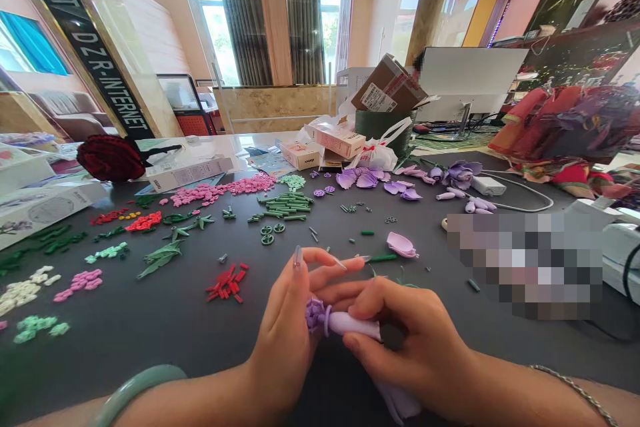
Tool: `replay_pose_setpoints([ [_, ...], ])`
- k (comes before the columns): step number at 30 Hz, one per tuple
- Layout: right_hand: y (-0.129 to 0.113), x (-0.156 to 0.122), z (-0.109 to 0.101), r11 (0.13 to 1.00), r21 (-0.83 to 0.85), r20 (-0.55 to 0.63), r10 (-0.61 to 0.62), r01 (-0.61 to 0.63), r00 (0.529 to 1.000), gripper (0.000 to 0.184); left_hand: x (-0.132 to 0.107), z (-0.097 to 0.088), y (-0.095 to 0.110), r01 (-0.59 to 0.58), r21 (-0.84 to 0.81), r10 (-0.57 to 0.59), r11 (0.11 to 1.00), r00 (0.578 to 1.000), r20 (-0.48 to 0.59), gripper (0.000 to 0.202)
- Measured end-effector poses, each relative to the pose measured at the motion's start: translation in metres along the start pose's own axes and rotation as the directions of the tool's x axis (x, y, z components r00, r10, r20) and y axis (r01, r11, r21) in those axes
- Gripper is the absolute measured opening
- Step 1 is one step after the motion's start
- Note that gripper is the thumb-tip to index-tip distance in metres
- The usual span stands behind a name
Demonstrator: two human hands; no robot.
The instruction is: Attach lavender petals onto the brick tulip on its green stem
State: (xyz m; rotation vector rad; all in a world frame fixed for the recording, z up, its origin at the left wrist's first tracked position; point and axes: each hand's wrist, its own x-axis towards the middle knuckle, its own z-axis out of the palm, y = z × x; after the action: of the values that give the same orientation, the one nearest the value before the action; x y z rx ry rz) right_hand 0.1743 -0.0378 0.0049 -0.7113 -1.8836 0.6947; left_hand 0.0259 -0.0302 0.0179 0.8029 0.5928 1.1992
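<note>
Pinching lilac tube between thumb and fingers: right hand. Left hand cupping around tube's purple ruffled end; cannot tell whether it is gripping. Tube extending crosswise, near centre, above dark table. Red pieces lying left of hands; green stems lying farther; pale petal lying just beyond right hand.

Pinkish walls, dk curtains, bright windows, brn-ish sofa at L

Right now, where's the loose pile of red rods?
In the head view, the red rods lie on the dark tabletop left of centre, with the left hand to their right.
</note>
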Motion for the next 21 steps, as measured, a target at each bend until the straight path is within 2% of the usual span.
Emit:
replay_pose_setpoints([
  [3,0.0003,-0.0002,0.0007,1.000,-0.010,-0.007,-0.012,0.011,1.000,0.018,-0.0007,0.0008,0.0005,0.025,0.023,-0.024,0.999,0.998,-0.054,0.039],
  [8,0.0019,-0.0006,0.0021,0.998,-0.063,-0.035,-0.019,0.017,0.999,0.015,-0.0003,0.0023,-0.0009,0.019,0.052,-0.016,0.998,0.998,-0.068,0.042],
  [15,0.0024,0.0012,0.0055,0.964,-0.241,-0.096,-0.135,0.108,0.986,0.014,-0.0010,-0.0012,-0.0059,0.010,0.029,-0.011,1.000,1.000,0.027,0.047],
  [21,-0.0003,0.0017,0.0096,0.951,-0.265,-0.100,-0.190,0.158,0.977,0.020,-0.0065,-0.0053,-0.0072,-0.049,0.116,0.037,0.992,0.994,0.103,0.046],
])
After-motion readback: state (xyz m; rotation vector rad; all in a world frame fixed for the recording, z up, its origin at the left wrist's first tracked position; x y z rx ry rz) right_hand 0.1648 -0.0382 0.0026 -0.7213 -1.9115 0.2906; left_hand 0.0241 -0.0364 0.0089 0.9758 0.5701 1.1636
